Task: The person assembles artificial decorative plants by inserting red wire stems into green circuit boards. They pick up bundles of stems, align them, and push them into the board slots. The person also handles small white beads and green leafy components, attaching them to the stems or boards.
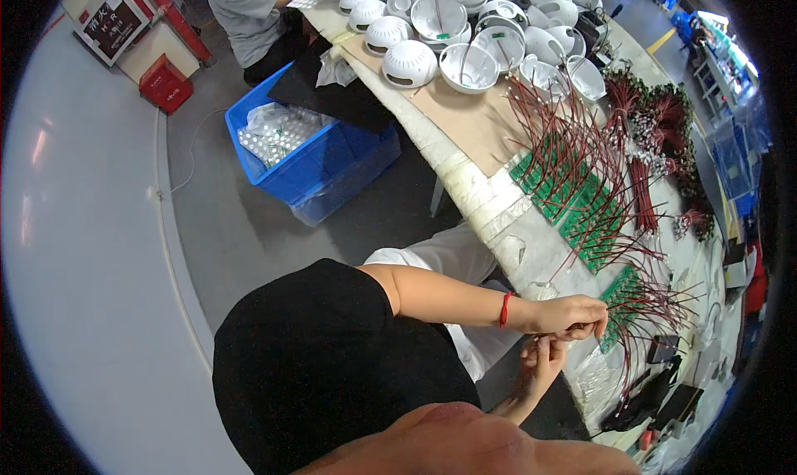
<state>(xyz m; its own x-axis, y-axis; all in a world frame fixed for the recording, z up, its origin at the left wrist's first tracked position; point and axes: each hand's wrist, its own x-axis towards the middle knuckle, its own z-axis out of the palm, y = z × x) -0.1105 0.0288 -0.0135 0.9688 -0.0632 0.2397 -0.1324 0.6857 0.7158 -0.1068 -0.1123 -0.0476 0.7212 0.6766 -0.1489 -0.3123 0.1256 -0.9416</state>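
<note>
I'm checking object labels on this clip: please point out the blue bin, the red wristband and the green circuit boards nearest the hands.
Blue bin (325, 173): head view, on its outer side wall.
Red wristband (505, 310): head view, mid-band.
Green circuit boards (618, 296): head view, on their green surface.

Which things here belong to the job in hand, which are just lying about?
Likely the job:
green boards by the left hand and right hand
red wires
white shells, some with green pieces inside

Likely just lying about:
blue bin
red box

Anything held is hidden from view.
</note>
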